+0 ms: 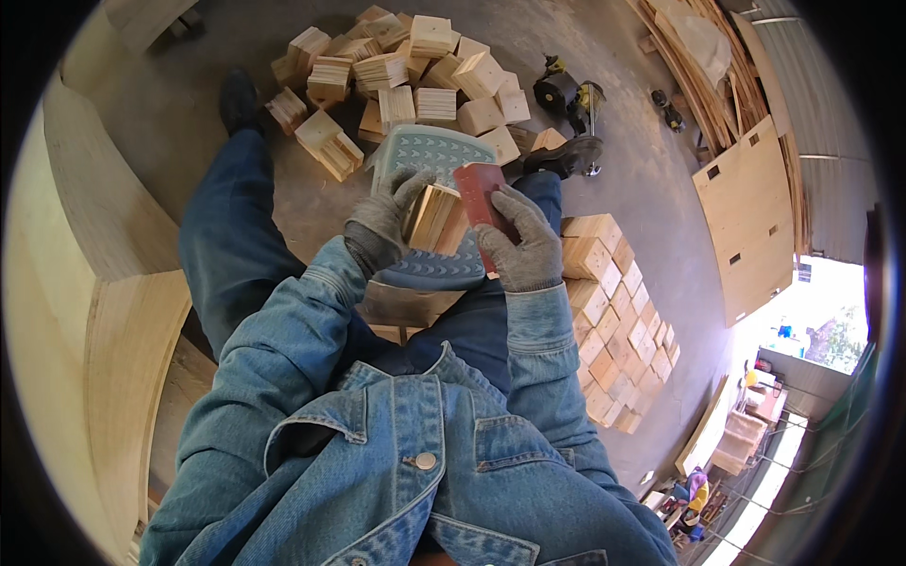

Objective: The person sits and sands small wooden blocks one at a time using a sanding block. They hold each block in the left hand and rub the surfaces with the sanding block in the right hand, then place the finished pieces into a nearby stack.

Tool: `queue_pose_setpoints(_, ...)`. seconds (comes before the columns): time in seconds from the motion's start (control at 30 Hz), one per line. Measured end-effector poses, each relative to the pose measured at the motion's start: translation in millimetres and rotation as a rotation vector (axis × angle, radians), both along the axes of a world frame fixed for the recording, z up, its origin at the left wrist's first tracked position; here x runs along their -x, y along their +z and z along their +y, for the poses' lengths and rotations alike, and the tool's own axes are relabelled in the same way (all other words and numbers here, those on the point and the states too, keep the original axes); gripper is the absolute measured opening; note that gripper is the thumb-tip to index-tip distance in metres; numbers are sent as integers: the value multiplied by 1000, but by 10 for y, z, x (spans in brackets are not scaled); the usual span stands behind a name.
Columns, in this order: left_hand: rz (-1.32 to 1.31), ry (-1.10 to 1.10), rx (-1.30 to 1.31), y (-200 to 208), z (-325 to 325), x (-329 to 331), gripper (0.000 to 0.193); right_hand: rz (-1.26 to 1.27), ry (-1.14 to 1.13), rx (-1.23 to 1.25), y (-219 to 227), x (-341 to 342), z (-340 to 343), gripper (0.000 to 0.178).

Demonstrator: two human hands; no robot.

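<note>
My left hand (385, 219), in a grey glove, grips a small layered wooden block (438, 220) by its left side. The block is over a pale blue-grey plastic stool (444, 147) between my legs; whether it touches the stool I cannot tell. To the right, my gloved right hand (525, 243) is closed around a dull red sanding block (479, 189), fingers on its right edge. The sanding block is tilted upright beside the wooden block, with a narrow gap showing between their upper parts.
Beyond the stool lies a loose heap of wooden blocks (436, 101). A neat stack of similar blocks (618, 330) stands by my right leg. Green-black power tools (566, 92) rest on the floor near my right shoe. Large pale wooden panels (123, 189) curve along the left.
</note>
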State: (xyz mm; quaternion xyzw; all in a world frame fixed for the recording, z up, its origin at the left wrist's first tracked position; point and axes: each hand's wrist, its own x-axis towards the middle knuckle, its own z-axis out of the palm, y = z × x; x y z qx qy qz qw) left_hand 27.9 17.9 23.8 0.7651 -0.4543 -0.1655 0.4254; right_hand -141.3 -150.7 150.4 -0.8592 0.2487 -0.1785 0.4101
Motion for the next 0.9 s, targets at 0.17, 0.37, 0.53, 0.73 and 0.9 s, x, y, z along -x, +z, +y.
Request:
queue_pose_setpoints(0.17, -20, 3, 68, -127, -4, 20, 116, 24, 76, 32, -33, -27, 98, 51)
queue_pose_setpoints(0.37, 103, -83, -11, 157, 77, 35, 126, 4, 33, 48, -195, 43, 69, 52)
queue_pose_setpoints(0.53, 37, 48, 51, 175, 142, 122, 120, 1, 73, 135, -181, -7, 114, 52)
queue_pose_setpoints(0.73, 244, 145, 26, 225, 64, 188, 106, -34, 41, 81, -191, 1, 149, 52)
queue_pose_setpoints(0.9, 319, 144, -92, 518, 77, 195, 107, 7, 41, 73, 60, 73, 135, 49)
